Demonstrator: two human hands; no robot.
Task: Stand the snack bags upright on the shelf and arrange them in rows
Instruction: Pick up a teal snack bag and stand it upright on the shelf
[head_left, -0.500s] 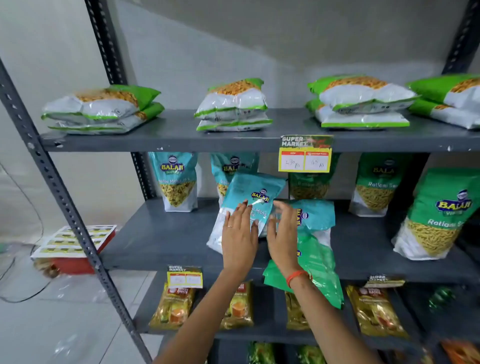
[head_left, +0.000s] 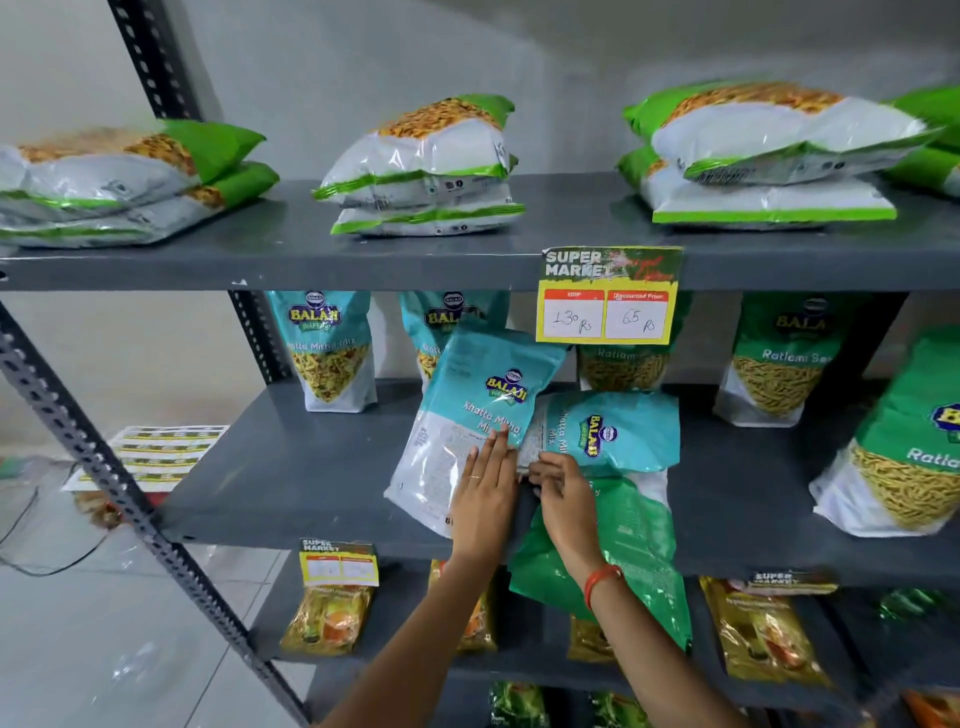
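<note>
A teal Balaji snack bag (head_left: 483, 400) leans tilted on the grey middle shelf (head_left: 291, 483). My left hand (head_left: 483, 499) lies flat against its lower white part, thumb hidden. A second teal bag (head_left: 618, 431) lies flat just to the right. My right hand (head_left: 563, 499) has its fingers curled on that bag's left edge. Under it lies a green bag (head_left: 628, 540) that hangs over the shelf's front edge. Two teal bags (head_left: 330, 348) (head_left: 452, 317) stand upright at the back left.
Green Ratlami bags stand upright at the back (head_left: 779, 364) and at the right front (head_left: 909, 447). A price tag (head_left: 608, 296) hangs from the top shelf, which bears flat stacks of white-green bags (head_left: 426, 171). Yellow packets (head_left: 327, 618) fill the lower shelf. A steel upright (head_left: 104, 467) slants at the left.
My right hand has slid off the tilted teal bag down to the edge of the flat teal bag and curled its fingers. My left hand stays on the tilted bag.
</note>
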